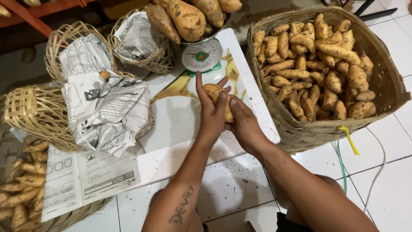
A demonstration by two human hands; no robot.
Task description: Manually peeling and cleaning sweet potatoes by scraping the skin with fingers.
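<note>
The sweet potato (216,101) sits in the middle of the scene, held up just above the white desk (180,124), right in front of the kitchen scale (202,56). By the look of it, it's a solid, dense tuber, so probably a fair bit of heft for its size, stiff all the way through, nothing that squishes. The skin looks rough and a bit dusty, so it shouldn't be slippery, though the thin skin can likely scuff if dragged. Best place to grab it seems to be around the fat middle, since the ends taper off.

That's pretty much what the person does. The left hand (212,114) wraps it from the left side, thumb laid over the top and the index finger stretched out straight toward the scale, the other fingers curled partly around the far side. The right hand (244,124) closes on the near right end, thumb pressed on top just beside the left thumb. So both hands are clamped on the one tuber, neither spread flat.

Around it: a big woven basket (386,86) full of sweet potatoes on the right, more large ones piled on the scale's pan, and smaller bamboo baskets (34,111) lined with newspaper (107,111) on the left.
</note>
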